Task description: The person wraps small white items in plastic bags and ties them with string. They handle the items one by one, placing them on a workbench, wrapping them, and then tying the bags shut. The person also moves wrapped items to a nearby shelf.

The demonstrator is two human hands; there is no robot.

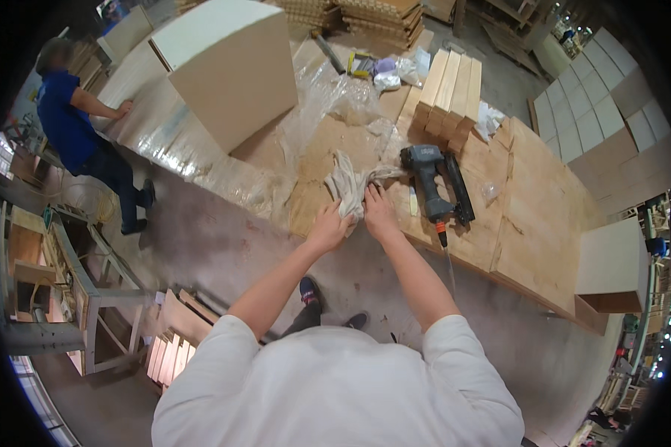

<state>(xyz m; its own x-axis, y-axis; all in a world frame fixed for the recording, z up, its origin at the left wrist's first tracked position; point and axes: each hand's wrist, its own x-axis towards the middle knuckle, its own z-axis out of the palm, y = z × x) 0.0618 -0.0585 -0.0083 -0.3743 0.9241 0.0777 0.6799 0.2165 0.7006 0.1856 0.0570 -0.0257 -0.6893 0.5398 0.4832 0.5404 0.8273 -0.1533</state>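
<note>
At the near edge of the workbench [533, 216], both hands are on a crumpled whitish rag [344, 182]. My left hand [331, 226] is closed on its near left part, fingers bent into the cloth. My right hand [380, 212] grips the rag's right side, its fingers partly hidden by the folds. Just right of my right hand lies a dark pneumatic nail gun [427, 179], with an orange fitting and an air hose running off the bench edge.
A large pale box [238, 89] stands on plastic film [201, 156] at the left. Stacked wooden strips [451, 86] lie behind the nail gun. A person in blue [89, 127] stands at the far left, one hand on the bench. White boxes [585, 104] are piled at right.
</note>
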